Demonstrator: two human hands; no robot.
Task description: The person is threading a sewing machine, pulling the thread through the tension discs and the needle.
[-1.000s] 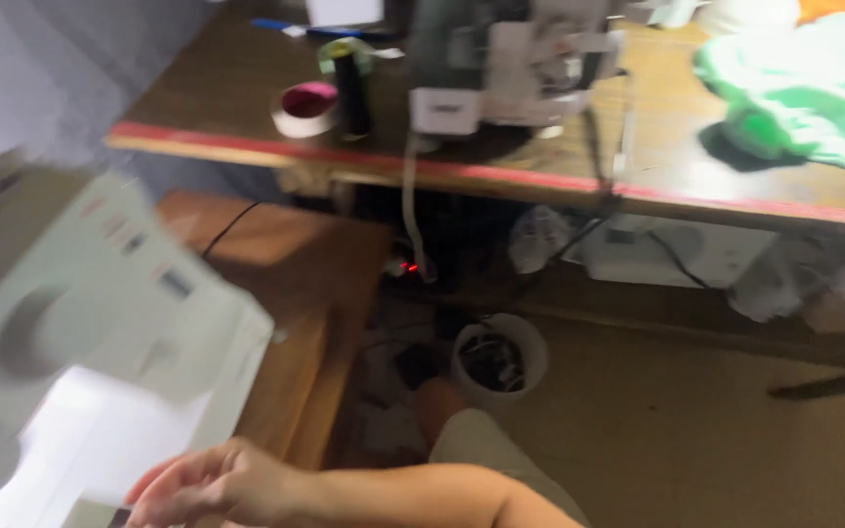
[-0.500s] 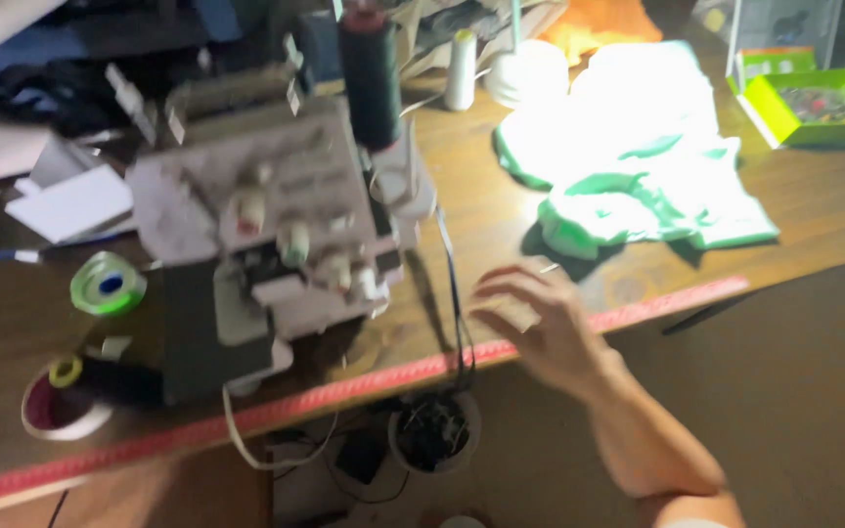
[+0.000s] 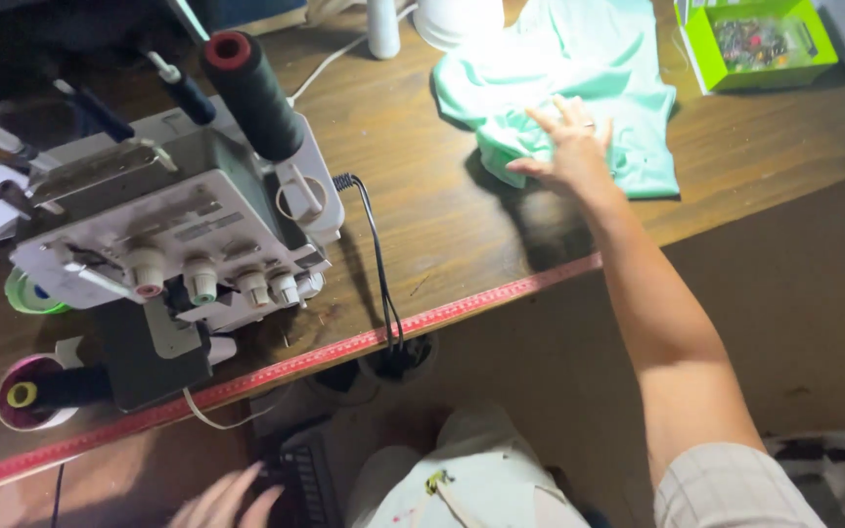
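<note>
— Two hands: right hand (image 3: 569, 147) splayed open, reaching the mint-green fabric (image 3: 589, 88) on the wooden table (image 3: 462, 215); left hand (image 3: 227, 499) low, empty.
— Soft, light, probably floppy; best pinched at the near folded edge.

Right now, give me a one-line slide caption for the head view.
Right hand reaches onto mint cloth beside a serger on a wooden table; left hand low by the lap.

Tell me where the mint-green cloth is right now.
In the head view, the mint-green cloth lies upper right on the wooden table, under the right hand, left of the green tray.
</note>
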